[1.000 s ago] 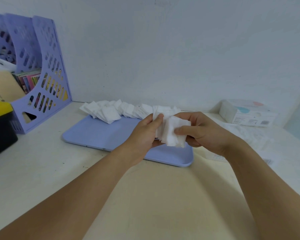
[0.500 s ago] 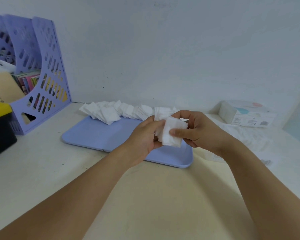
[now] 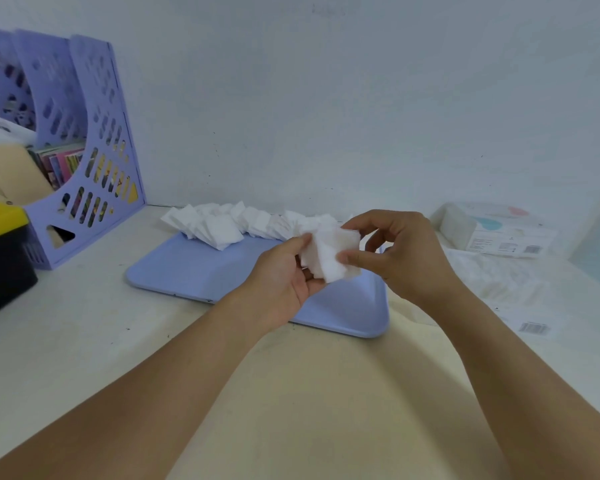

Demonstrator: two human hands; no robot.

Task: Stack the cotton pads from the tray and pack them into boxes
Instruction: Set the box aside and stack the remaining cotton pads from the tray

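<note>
A loose stack of white cotton pads (image 3: 329, 256) is held above the near right part of the lilac tray (image 3: 201, 271). My left hand (image 3: 284, 282) cups the stack from below, thumb on its left edge. My right hand (image 3: 399, 254) pinches the stack's right side with thumb and curled fingers. A row of several more cotton pads (image 3: 222, 225) lies along the tray's far edge. A white cotton-pad box (image 3: 492, 232) sits at the back right.
A lilac file rack (image 3: 84, 161) with papers stands at the back left, a black and yellow case (image 3: 0, 251) in front of it. Flat white packaging (image 3: 506, 289) lies right of the tray. A wall closes the back.
The stack has shifted slightly toward me and turned in my hands. My right fingers have re-gripped its right side and my left thumb has moved up its left edge.
</note>
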